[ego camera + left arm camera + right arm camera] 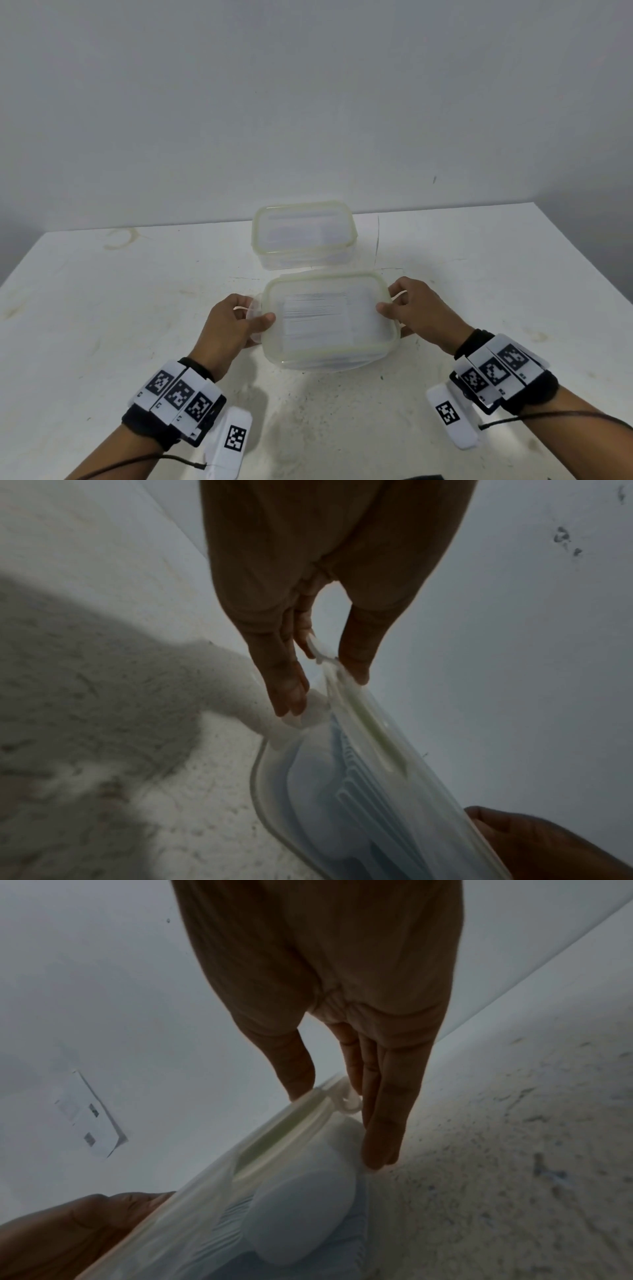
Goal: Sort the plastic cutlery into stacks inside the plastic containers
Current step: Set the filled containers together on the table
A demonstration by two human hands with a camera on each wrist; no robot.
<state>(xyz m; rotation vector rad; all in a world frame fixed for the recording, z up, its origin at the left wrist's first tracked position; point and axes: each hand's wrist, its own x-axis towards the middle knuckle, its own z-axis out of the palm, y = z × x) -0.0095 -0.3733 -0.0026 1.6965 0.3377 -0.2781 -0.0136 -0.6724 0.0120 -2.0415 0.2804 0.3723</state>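
Left hand (228,327) and right hand (416,306) gripping near lidded container (329,322) at its ends, second container (303,234) beyond, stained white surface (102,308), bare wall (308,85).

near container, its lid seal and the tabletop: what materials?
Near container: translucent plastic, seemingly smooth; stacked white cutlery shows hazily through it. Lid seal: yellowish strip round the lid edge, likely rubbery, can't confirm. Tabletop: white, matte, stained and scuffed; maybe painted board.
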